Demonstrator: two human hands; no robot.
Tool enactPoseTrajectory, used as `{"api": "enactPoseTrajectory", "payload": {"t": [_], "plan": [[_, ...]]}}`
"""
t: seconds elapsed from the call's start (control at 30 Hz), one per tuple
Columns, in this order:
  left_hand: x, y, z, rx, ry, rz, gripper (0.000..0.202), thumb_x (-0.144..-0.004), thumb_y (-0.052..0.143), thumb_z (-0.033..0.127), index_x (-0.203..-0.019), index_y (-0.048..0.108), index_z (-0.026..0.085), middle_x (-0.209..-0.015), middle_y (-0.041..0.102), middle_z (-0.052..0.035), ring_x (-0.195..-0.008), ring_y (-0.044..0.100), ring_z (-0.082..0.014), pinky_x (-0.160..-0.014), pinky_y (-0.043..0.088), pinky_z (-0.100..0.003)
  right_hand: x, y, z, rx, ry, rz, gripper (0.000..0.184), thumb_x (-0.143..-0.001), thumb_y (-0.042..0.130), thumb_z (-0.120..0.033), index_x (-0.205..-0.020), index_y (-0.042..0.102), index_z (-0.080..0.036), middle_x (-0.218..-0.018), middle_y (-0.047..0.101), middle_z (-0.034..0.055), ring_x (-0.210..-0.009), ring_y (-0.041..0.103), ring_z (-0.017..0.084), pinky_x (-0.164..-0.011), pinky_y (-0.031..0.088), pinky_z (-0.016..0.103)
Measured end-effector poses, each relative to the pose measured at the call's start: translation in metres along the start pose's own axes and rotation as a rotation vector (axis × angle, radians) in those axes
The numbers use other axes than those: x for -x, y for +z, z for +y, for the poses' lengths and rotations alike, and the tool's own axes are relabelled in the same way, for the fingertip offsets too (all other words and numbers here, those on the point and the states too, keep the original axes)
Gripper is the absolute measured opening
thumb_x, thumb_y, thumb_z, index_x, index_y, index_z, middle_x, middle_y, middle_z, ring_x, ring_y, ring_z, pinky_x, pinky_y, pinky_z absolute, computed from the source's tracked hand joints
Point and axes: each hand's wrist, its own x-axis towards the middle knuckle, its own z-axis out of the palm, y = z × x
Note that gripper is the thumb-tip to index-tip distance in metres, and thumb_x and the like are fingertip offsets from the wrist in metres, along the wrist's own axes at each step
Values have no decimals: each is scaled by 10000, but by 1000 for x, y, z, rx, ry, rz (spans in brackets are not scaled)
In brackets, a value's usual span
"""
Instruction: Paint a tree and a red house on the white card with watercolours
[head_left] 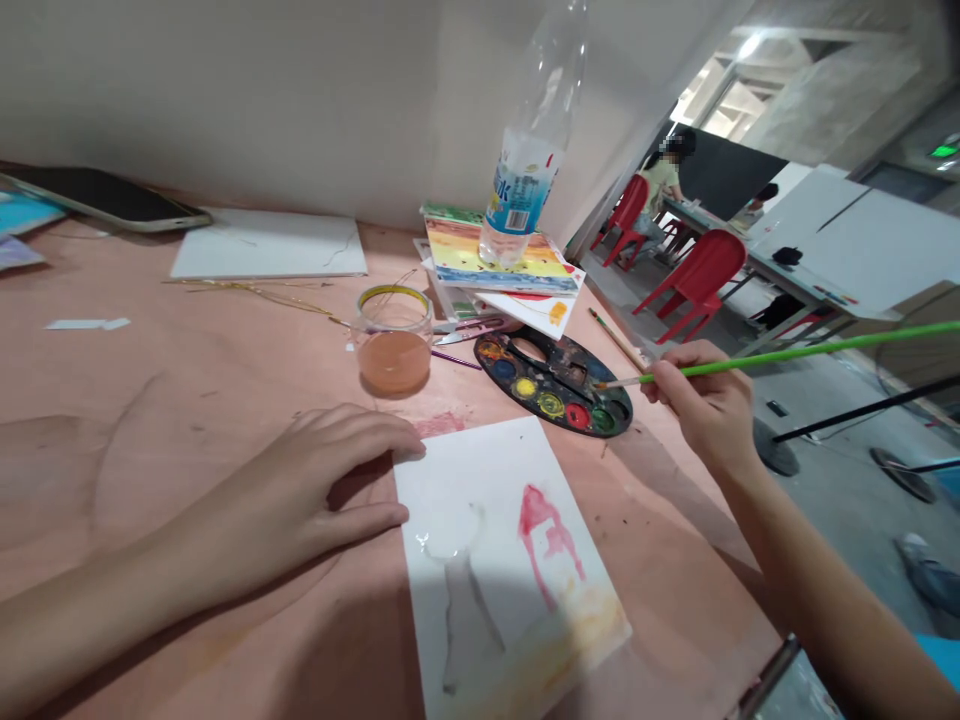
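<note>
The right hand (705, 410) pinches a green-handled paintbrush (810, 350) near its bristles, the tip over or on the paint palette (551, 386) just left of that hand. The left hand (322, 490) is relaxed and unclenched, its fingertips at the left edge of the painted sheet (502, 540) to its right. Good loading probably calls for a light roll of the bristles, excess wiped off, and left fingertips clear of the painted strokes.
</note>
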Motion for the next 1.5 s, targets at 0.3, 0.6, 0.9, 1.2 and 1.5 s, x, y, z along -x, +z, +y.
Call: {"api": "enactPoseTrajectory", "payload": {"t": [0.3, 0.6, 0.9, 1.2, 1.5], "plan": [[-5, -4, 18, 133, -145, -44, 369, -833, 712, 512, -1139, 751, 310, -1230, 785, -29, -1157, 684, -324, -1016, 504, -479, -6, 39, -75, -301, -97, -201, 106, -938, 779, -247, -880, 703, -296, -731, 682, 1, -686, 711, 220, -603, 577, 354], [-5, 8, 22, 239, -215, -7, 317, -770, 753, 350, -1084, 763, 298, -1104, 772, 15, -1102, 662, -269, -944, 427, -396, 25, 84, -119, -533, -147, -446, 302, -898, 664, -21, -824, 489, -257, -681, 615, -55, -549, 582, 105, -533, 477, 233], [-3, 12, 14, 243, -183, -32, 262, -819, 813, 357, -1072, 754, 320, -1193, 777, 54, -1167, 639, -257, -981, 377, -385, 24, 78, -117, -147, -219, -678, 243, -892, 570, -53, -761, 474, -234, -644, 661, -33, -547, 606, 84, -529, 453, 175], [0, 9, 18, 155, -149, -38, 226, -913, 811, 355, -1125, 739, 324, -1230, 793, 63, -1190, 663, -238, -1029, 381, -373, 23, 77, -110, -163, -321, -683, 228, -873, 592, -52, -880, 484, -252, -650, 649, -50, -526, 610, 82, -506, 464, 175], [-1, 7, 20, 156, -134, -42, 205, -926, 794, 327, -1123, 737, 322, -1217, 795, 72, -1193, 663, -230, -1025, 383, -359, 24, 75, -110, -196, -339, -692, 269, -858, 625, -40, -910, 472, -255, -681, 659, -56, -550, 616, 80, -518, 476, 178]]}}
